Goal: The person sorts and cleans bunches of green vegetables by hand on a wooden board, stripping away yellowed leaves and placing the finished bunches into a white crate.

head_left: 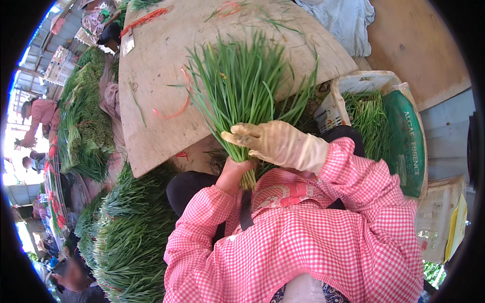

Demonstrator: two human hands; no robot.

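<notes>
Over the board's near edge [161, 149], the left hand [235, 169] grasps a leafy bundle [240, 83], which may splay if gripped loosely, the right hand [283, 144] unclenched.

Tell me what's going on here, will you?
Someone in a pink-and-white checked top grips a fanned bundle of long green stalks near its base with the bare left hand. The right hand, in a stained cream glove, has its fingers extended across the stalks' front. A pale, flat wooden board carries a loose red strand.
</notes>
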